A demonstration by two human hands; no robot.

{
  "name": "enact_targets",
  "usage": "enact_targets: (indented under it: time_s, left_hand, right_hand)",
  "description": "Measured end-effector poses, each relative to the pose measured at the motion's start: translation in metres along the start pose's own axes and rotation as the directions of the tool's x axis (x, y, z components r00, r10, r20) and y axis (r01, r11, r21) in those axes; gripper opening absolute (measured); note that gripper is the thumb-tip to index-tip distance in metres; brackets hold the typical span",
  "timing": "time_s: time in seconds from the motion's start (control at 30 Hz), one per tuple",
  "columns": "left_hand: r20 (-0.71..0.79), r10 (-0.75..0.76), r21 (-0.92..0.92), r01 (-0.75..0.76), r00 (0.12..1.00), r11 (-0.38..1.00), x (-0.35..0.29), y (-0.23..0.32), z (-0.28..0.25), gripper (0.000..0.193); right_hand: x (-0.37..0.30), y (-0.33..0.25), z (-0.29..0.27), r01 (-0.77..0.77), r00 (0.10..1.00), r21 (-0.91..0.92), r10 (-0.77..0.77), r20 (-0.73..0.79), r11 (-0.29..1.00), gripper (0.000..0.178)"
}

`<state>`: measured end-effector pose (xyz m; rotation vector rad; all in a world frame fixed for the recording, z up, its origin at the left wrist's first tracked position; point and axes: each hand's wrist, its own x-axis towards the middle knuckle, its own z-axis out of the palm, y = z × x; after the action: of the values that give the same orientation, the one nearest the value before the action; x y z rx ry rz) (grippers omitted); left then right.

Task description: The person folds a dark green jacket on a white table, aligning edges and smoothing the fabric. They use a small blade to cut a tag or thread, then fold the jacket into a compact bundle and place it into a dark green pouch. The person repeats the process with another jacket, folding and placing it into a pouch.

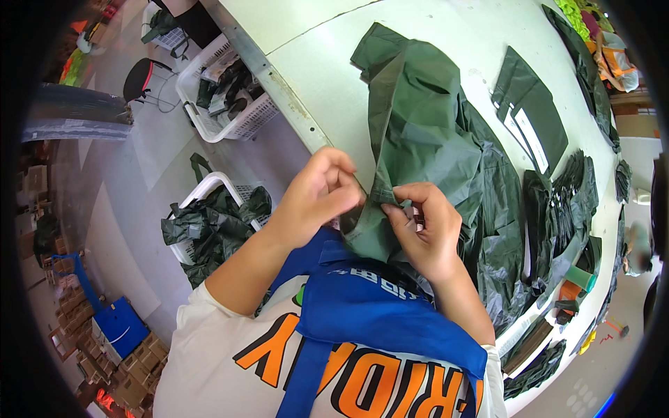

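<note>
A crumpled dark green piece of thin, slightly shiny fabric (425, 118) lies on the white table and hangs over its near edge towards me. My right hand (428, 223) pinches its folded edge between thumb and forefinger. Just left of that, my left hand (320, 198) has its fingers curled and thumb closed in, its tips at the fabric's left edge. Whatever those left fingers hold is hidden. More dark green fabric (498, 230) is bunched to the right of the piece I hold.
Flat dark green pieces with white paper strips (526, 136) and a gathered stack of fabric (571, 202) lie on the table (306, 35). White baskets (244, 118) of fabric stand on the floor at left, near a round stool (139, 79). A co-worker (617, 63) is at far right.
</note>
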<state>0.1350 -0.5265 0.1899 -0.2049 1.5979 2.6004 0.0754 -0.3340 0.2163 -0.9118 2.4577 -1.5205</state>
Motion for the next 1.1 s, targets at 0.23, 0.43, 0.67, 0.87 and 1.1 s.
enact_targets:
  time_s: [0.23, 0.43, 0.67, 0.87, 1.1]
  left_hand:
    - [0.052, -0.208, 0.012, 0.207, 0.977, 0.978, 0.012, 0.021, 0.018, 0.023]
    - [0.087, -0.147, -0.087, 0.155, 0.985, 0.984, 0.010, 0.023, 0.039, 0.023]
    - [0.096, -0.008, 0.088, 0.000, 0.995, 0.996, 0.011, 0.018, 0.055, 0.023]
    - [0.099, -0.013, 0.035, 0.010, 0.995, 0.999, 0.010, 0.018, 0.057, 0.022]
    - [0.302, -0.402, 0.680, 0.100, 0.864, 0.726, 0.014, 0.011, 0.012, 0.014]
  right_hand:
    - [0.004, -0.023, -0.019, -0.168, 0.986, 0.089, 0.167, 0.016, 0.982, 0.030]
    - [-0.025, -0.020, -0.036, -0.240, 0.955, 0.113, 0.256, -0.152, 0.964, 0.029]
    - [-0.027, -0.040, -0.044, -0.179, 0.965, -0.094, 0.156, -0.210, 0.979, 0.034]
    - [-0.030, -0.030, -0.043, -0.169, 0.955, 0.077, 0.182, -0.234, 0.983, 0.034]
    - [-0.022, 0.032, -0.037, -0.338, 0.820, 0.321, 0.444, -0.361, 0.885, 0.038]
